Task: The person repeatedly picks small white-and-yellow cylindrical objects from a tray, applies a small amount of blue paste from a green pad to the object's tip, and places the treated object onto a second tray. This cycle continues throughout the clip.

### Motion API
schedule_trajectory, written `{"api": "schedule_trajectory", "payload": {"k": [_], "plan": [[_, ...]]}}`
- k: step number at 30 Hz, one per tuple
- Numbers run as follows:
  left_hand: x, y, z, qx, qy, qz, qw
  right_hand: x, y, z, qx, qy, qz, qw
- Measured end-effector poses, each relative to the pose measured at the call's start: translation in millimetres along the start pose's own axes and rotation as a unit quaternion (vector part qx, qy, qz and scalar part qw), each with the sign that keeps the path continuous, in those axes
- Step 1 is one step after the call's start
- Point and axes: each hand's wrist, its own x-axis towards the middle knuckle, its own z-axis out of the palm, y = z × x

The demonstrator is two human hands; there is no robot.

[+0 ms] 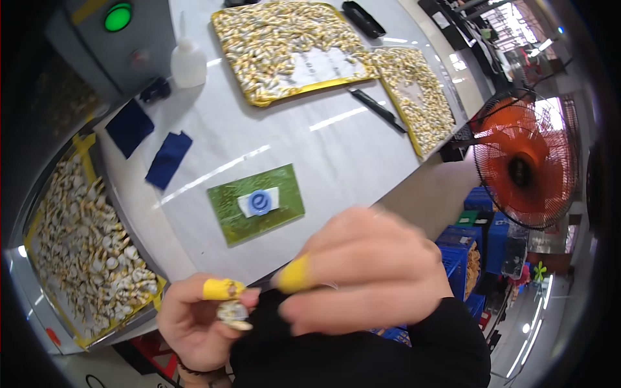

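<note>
Left hand (194, 320) pinching small metal part (233, 313) between capped thumb and fingers, below desk (336, 161) edge. Right hand (369, 271) hovering just right of part, fingers curling, holding nothing visible. Part lying nearer left hand; long axis unclear, blurred.

Two hands, left (194, 320) and right (369, 271), each with one yellow finger cot. On the tabletop (336, 155): three trays of small gold-and-white parts, two far (284, 48) (414, 97) and one at left (84, 239); two dark blue cloths (129, 126) (168, 158); one green mat (255, 204); one white squeeze bottle (187, 61); two black tools (378, 110) (362, 18). One orange fan (521, 168) at right.
</note>
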Motion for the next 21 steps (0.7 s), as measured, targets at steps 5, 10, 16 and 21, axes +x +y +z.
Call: {"api": "schedule_trajectory", "payload": {"k": [5,10,16,21], "plan": [[4,-14,-18,-0.116,-0.06,-0.074,0.989,-12,37,-102,-0.373,0.158,0.21,0.89],[2,-10,-22,-0.212,-0.099,-0.141,0.962,-85,155,-209,-0.446,-0.097,0.376,0.806],[2,-14,-23,-0.203,-0.095,-0.155,0.962,-86,200,-211,-0.403,-0.105,0.378,0.827],[2,-16,-31,-0.302,-0.122,-0.152,0.933,-80,212,-218,-0.438,-0.125,0.357,0.816]]}}
